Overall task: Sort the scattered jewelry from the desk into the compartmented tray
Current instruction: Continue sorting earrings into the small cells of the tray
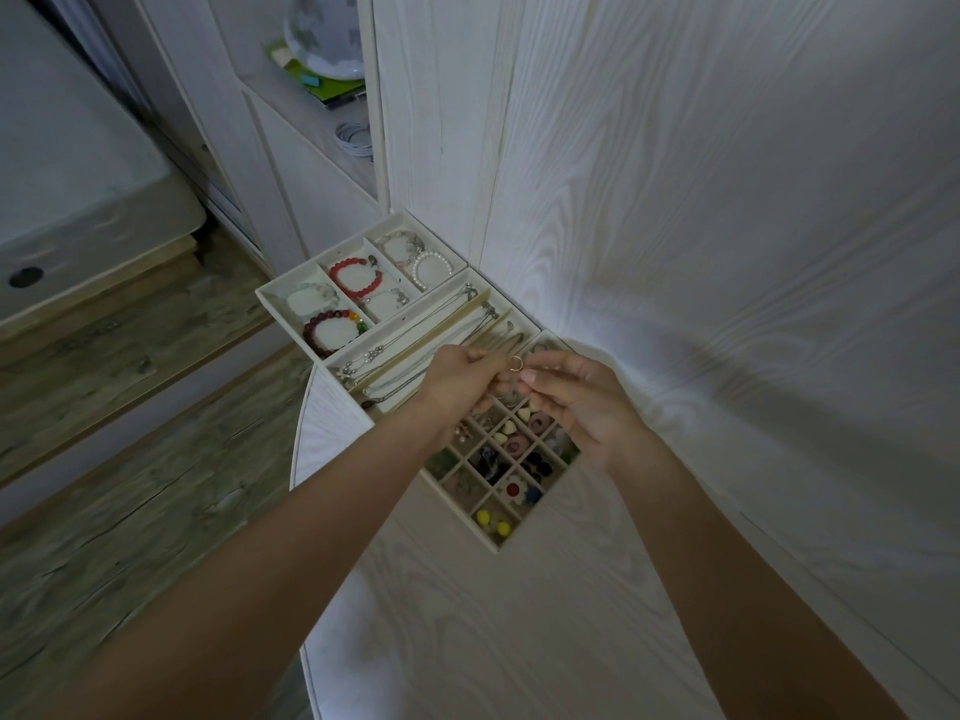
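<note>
Both hands meet over the compartmented tray (270,304), which sits on the white wood-grain table (519,615). The left hand (457,379) pinches a small gold ring (515,363) at its fingertips, and the right hand (582,402), at 3 o'clock of the ring, has its curled fingers just beside it; whether they touch it I cannot tell. At 10 o'clock of the hands a red bead bracelet (356,277) lies in its compartment, a pearl bracelet (431,270) farther right. Two yellow beads (491,522) fill a small cell at 6 o'clock.
</note>
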The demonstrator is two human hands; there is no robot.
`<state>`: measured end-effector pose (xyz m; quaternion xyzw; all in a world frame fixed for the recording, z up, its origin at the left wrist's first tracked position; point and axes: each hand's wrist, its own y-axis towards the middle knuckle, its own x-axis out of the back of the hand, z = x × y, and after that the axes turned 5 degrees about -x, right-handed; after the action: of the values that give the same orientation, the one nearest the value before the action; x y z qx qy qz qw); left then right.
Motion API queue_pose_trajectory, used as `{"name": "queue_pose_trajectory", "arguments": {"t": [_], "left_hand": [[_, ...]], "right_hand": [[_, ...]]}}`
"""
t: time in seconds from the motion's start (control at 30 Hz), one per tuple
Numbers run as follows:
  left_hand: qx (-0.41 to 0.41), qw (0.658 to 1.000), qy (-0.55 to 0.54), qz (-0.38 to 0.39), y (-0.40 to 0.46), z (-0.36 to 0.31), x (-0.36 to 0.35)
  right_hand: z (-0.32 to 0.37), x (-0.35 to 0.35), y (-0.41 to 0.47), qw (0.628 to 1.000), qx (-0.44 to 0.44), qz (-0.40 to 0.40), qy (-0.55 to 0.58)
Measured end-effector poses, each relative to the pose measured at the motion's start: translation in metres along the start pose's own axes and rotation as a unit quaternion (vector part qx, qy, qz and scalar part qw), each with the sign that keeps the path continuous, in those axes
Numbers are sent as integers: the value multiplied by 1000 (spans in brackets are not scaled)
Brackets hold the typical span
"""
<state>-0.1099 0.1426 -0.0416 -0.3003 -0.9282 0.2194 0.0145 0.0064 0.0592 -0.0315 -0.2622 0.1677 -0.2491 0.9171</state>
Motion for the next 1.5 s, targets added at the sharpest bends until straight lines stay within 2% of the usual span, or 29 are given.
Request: {"name": "queue_pose_trajectory", "arguments": {"t": [0.1, 0.23, 0.3, 0.37, 0.43, 0.53, 0.67, 0.73, 0.8, 0.93, 1.07, 1.13, 1.3, 1.4, 1.5], "left_hand": [[11, 999, 17, 29, 0, -1, -1], [-129, 981, 135, 55, 0, 6, -3], [-176, 967, 174, 67, 2, 11, -1], [-193, 961, 184, 71, 3, 13, 1], [-207, 954, 201, 78, 2, 15, 0], [-253, 925, 270, 91, 0, 18, -1], [-296, 886, 342, 107, 1, 22, -1], [-291, 878, 362, 119, 2, 23, 0], [-268, 884, 365, 113, 1, 22, 5], [-231, 890, 387, 64, 3, 18, 21], [-200, 888, 411, 51, 4, 19, 33], [-196, 864, 462, 47, 6, 21, 36], [-191, 771, 605, 57, 11, 23, 33], [-189, 751, 630, 58, 13, 23, 33], [-189, 748, 633, 63, 14, 21, 32]], "right_hand": [[2, 4, 2, 998, 12, -4, -61], [7, 10, 7, 974, 58, -20, -219], [11, 14, 8, 958, 50, -16, -284], [14, 16, 7, 962, 13, -5, -273], [13, 16, 5, 981, -20, 0, -190], [9, 15, 6, 996, -41, -14, -77], [1, 16, 7, 991, -26, -33, -129], [-1, 16, 12, 985, -9, -51, -166], [-1, 17, 20, 970, 39, -83, -223], [0, 27, 40, 920, 151, -124, -341], [0, 32, 55, 875, 185, -141, -424], [-2, 32, 62, 861, 186, -147, -451], [-8, 28, 68, 812, 227, -146, -517], [-11, 25, 68, 797, 256, -148, -527], [-12, 22, 71, 779, 287, -141, -540]]}}
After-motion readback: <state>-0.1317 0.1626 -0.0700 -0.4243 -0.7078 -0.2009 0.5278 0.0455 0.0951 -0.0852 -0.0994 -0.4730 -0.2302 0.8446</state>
